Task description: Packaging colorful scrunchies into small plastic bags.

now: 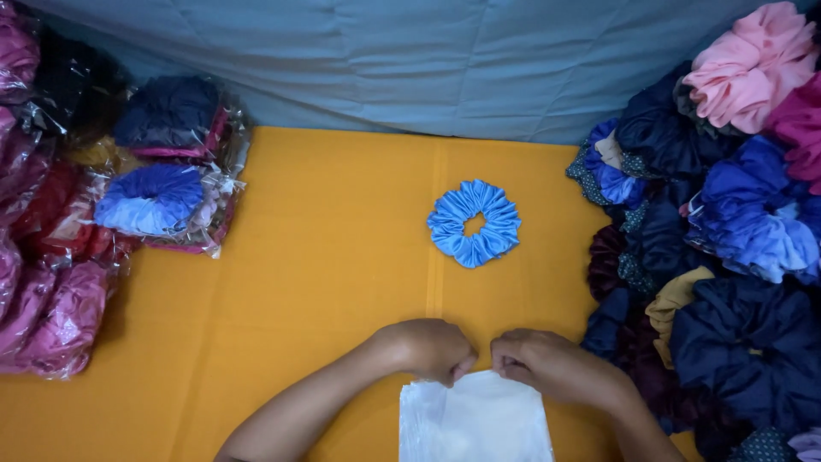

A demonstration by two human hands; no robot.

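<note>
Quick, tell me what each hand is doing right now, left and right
Left hand: closed, pinching the top edge of the clear plastic bag.
Right hand: closed, pinching the same edge of that bag.

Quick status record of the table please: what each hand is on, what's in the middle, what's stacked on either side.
left hand: pinching the top edge of the clear plastic bag
right hand: pinching the same edge, close beside the left
centre: light blue scrunchie lying flat, alone, apart from both hands
surface: orange cloth
camera-right side: loose scrunchie pile, mostly navy and blue, some pink on top
camera-left side: bagged scrunchies in clear wrap, blue, navy and pink
</note>
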